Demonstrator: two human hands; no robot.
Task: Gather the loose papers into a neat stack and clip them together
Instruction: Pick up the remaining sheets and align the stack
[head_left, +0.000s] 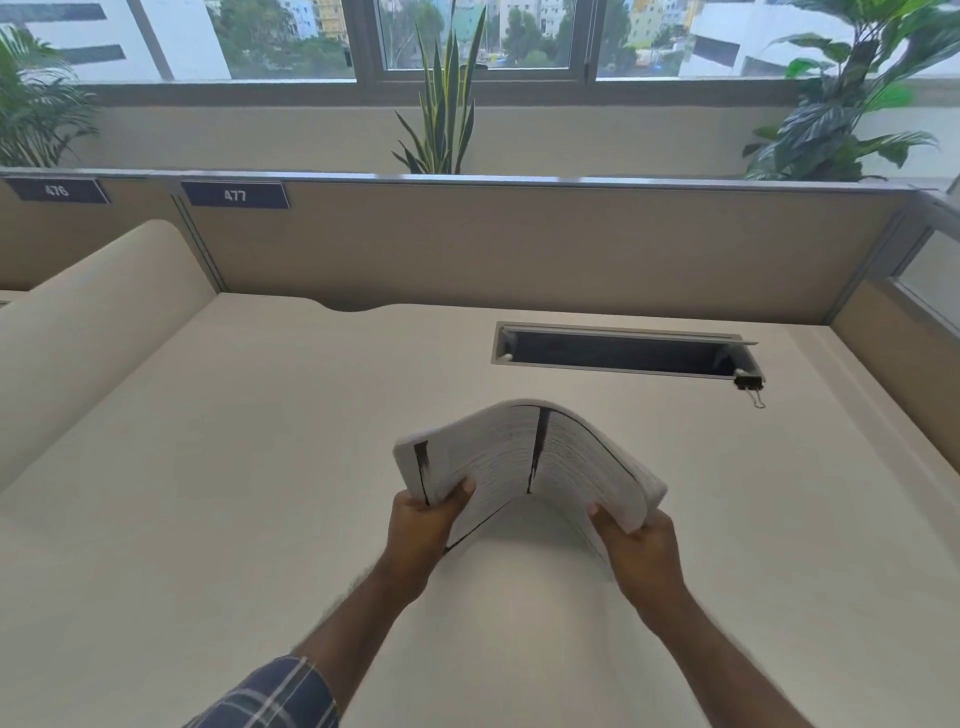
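Clearly, the largest surface is the cream desk, above which everything is held; the grips are raised off it, nothing being rested on its top. Beyond the grips a long cable tray slot is cut into the desk.

Between the two grips the thick paper stack is carried, arched upward in the middle like a bridge, its two ends being drawn down toward the hands. Dark marks are seen along its edge, and a split shows near the crown of the arch, so the sheets are judged to be only roughly aligned. Such a stack is taken to be fairly heavy as a whole yet limp: it bends readily, and loose sheets may slide over one another or fan out if either grip is relaxed. It is best held at the short ends, thumb over one face and fingers under the other, and tapped on an edge to square it.

The left hand is closed round the left end of the stack, the thumb being laid on the near face. The right hand is closed round the right end in the same manner, with the fingers hidden behind the paper.

Beyond and to the right of the right grip, well apart from it, a black binder clip lies at the corner of the slot, not yet taken up.
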